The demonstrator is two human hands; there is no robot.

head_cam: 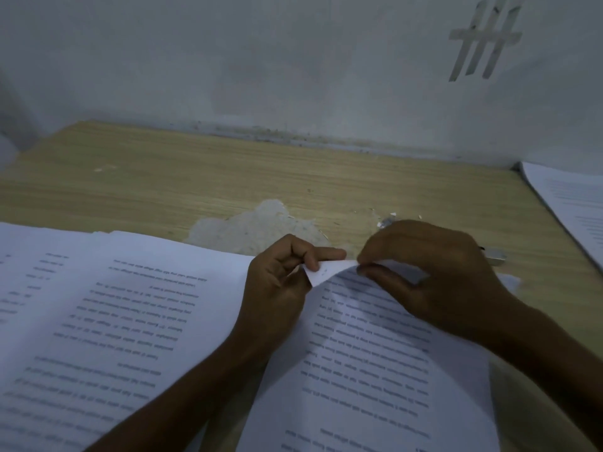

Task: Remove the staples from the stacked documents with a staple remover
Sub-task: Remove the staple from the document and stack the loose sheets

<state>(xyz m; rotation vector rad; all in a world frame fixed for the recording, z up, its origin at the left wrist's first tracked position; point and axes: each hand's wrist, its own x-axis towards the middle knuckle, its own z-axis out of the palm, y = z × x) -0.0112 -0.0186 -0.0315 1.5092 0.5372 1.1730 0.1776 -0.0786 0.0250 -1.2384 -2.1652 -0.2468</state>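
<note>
A printed document (365,370) lies in front of me on the wooden desk (195,177). Its top left corner is lifted and folded back, and small staple holes show on the white flap. My left hand (277,282) pinches that flap between thumb and fingers. My right hand (434,275) pinches the top edge of the sheet just to the right of the flap. A metal tool (494,256), perhaps the staple remover, lies on the desk behind my right hand, mostly hidden. No staple is clearly visible.
A larger stack of printed pages (98,321) lies at the left under my left forearm. Another stack (574,207) sits at the far right edge. Paper scraps and bits of metal (388,220) lie by a worn patch (257,226) in the desk surface. A wall stands close behind.
</note>
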